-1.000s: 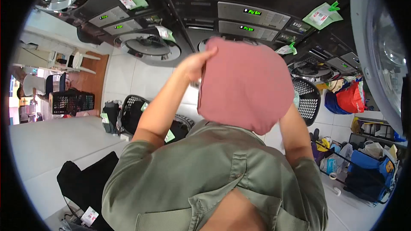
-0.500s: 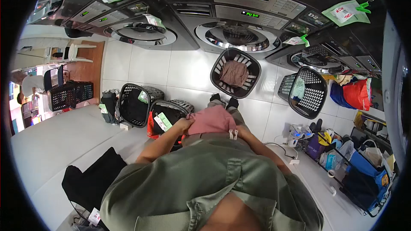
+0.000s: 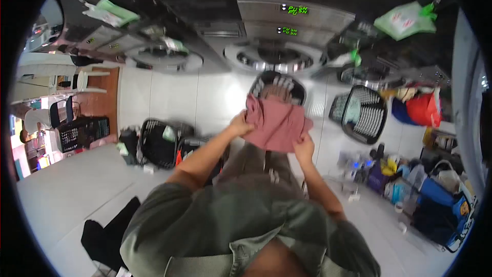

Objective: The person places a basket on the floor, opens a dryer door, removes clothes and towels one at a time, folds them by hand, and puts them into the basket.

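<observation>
A dusty-pink piece of cloth [image 3: 277,125], perhaps a garment, is stretched between my two hands in front of my waist. My left hand [image 3: 240,124] grips its left edge, fingers closed on the fabric. At the lower right corner, my right hand [image 3: 303,146] pinches the cloth. Behind and partly covered by it stands a black laundry basket [image 3: 300,90], where some brownish-pink fabric [image 3: 275,93] shows. Motion blurs the cloth, and its exact kind cannot be told.
Front-loading machines [image 3: 277,57] line the far side. A black basket [image 3: 370,115] with pale cloth stands right. On the left are another basket [image 3: 154,143] and a white counter [image 3: 66,166]. Bags [image 3: 435,200] crowd the right side. A person [image 3: 38,115] is at far left.
Both hands have lifted the pink cloth away from my waist, forward and up, and spread it out. It now overlaps the middle basket in view.
</observation>
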Motion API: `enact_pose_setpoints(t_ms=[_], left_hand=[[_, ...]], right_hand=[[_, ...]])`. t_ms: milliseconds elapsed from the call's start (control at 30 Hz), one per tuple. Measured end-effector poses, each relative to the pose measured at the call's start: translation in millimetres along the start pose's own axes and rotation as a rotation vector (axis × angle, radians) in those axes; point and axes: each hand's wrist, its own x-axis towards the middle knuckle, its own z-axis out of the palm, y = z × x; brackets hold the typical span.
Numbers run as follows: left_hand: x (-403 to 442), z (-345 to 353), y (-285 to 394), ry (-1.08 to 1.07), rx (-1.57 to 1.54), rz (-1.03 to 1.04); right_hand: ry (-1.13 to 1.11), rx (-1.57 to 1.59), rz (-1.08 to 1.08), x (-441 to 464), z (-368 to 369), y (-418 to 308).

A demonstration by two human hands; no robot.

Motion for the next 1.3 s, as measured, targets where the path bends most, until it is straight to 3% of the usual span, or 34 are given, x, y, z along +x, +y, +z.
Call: enact_pose_setpoints(t_ms=[33,67,100,133,167,200,267,300,333,467,567,600,633,667,733,767,800,867,900,933,967,1000,1033,1067,1133,1167,1200,1267,1300], left_hand=[[16.1,-1.6,9.1,0.003,0.017,-0.045],[44.3,4.4,-6.4,0.085,0.228,-0.063],[44.4,2.1,5.7,0.118,0.426,-0.036],[44.5,-0.1,18.1,0.158,0.625,-0.016],[33.7,-3.3,34.1,0.208,0.54,-0.066],[27.6,0.8,45.2,0.315,0.402,-0.066],[26.6,-6.5,36.2,0.284,0.265,0.208],[15.2,-15.7,43.1,0.301,0.259,0.229],[-11.1,-21.1,52.5,0.321,0.34,0.208],[-34.9,-40.2,6.4,0.47,0.331,0.154],[-60.5,-51.8,-13.8,0.49,0.249,0.073],[-67.8,-52.1,-19.2,0.497,0.19,0.038],[-77.1,-52.7,-17.4,0.496,0.191,0.035],[-85.4,-54.9,-9.3,0.494,0.078,0.045],[-87.0,-55.5,10.9,0.48,-0.158,0.136],[-83.6,-55.6,25.9,0.471,-0.277,0.215],[-78.8,-58.7,44.8,0.391,-0.343,0.288],[-118.7,-61.7,131.5,0.282,-0.392,0.552],[-135.8,-65.4,173.7,0.173,-0.391,0.73],[-157.0,-68.7,213.8,-0.016,-0.547,0.738],[-160.6,-67.8,243.2,-0.244,-0.686,0.91],[-174.6,-63.8,276.4,-0.374,-0.89,0.927],[-173.5,-62.3,306.6,-0.572,-1.027,0.97],[-171.2,-62.2,330.8,-0.772,-1.161,0.999],[-169.3,-59.4,358.9,-0.841,-1.299,0.875],[-152.8,-62.6,357.3,-1.102,-1.293,0.723],[-149.5,-57.2,352.8,-1.106,-1.294,0.705],[-144.4,-45.3,340.5,-0.436,-0.794,0.538],[-122.4,-41.2,319.2,-0.296,-0.479,0.533]], right_hand=[[0.065,-0.126,-0.039,25.2,-3.4,-10.5],[0.183,0.209,-0.244,41.9,2.2,-10.2],[0.115,0.154,-0.265,68.8,6.4,5.8],[0.067,-0.116,0.026,81.0,-12.1,-24.4],[0.17,-0.161,-0.086,96.0,-29.7,-65.4],[0.322,-0.062,-0.373,122.3,-42.9,-98.9],[0.411,0.131,-0.774,116.4,-119.6,-243.8],[0.574,0.135,-0.981,102.1,-150.8,-313.3],[0.565,0.32,-1.175,82.9,-179.7,-378.5],[0.781,0.17,-1.648,58.1,-242.2,-561.3],[1.31,-0.592,-1.518,79.4,-267.8,-647.6],[1.29,-0.861,-1.453,94.5,-284.5,-664.6],[1.278,-0.721,-1.368,102.6,-300.0,-681.2],[0.923,0.025,-1.324,96.8,-321.9,-696.4],[0.479,1.003,-1.231,41.1,-359.3,-682.9],[0.021,1.324,-1.287,25.7,-374.8,-668.2],[0.079,1.329,-1.385,12.1,-376.0,-644.6],[-0.223,1.235,-1.479,-26.3,-357.1,-584.4],[-0.171,1.185,-1.442,-48.7,-343.1,-555.4],[-0.289,1.151,-1.444,-56.4,-332.4,-523.8],[-0.322,1.182,-1.294,-75.8,-312.5,-493.9],[-0.358,1.145,-1.189,-83.9,-291.6,-466.2],[-0.347,1.194,-0.949,-96.7,-267.2,-442.5],[-0.565,1.251,-0.832,-97.5,-248.6,-415.7],[-0.692,1.364,-0.467,-99.4,-225.9,-368.7],[-0.777,1.424,-0.388,-89.7,-211.2,-338.7],[-0.792,1.452,-0.261,-89.1,-196.7,-313.2],[-0.703,1.354,-0.194,-84.1,-167.9,-264.3],[-0.654,1.309,-0.144,-78.6,-154.7,-238.7]])
